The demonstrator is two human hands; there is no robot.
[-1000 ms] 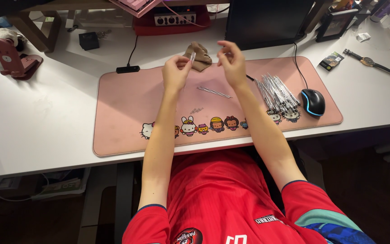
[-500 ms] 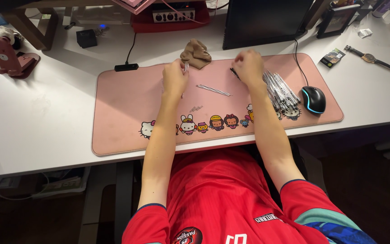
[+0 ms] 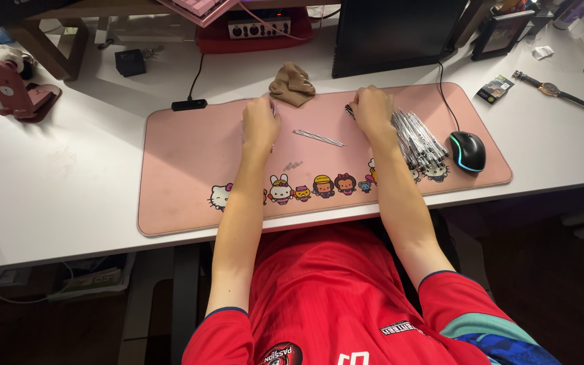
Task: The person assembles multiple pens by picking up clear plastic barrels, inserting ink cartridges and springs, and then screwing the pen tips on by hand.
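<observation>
Left hand: palm down on the pink desk mat, fingers curled together; what it holds cannot be told.
Right hand: fingers closed over the far end of the pile of clear pens.
Between the hands: thin refills, lying loose.
Right of pile: black mouse.

white desk, pink desk mat, black mouse, wristwatch

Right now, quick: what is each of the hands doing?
Left hand: curled on the pink mat, apparently pinching something small; cannot tell what.
Right hand: closed over the near end of the pile of pens.
</observation>
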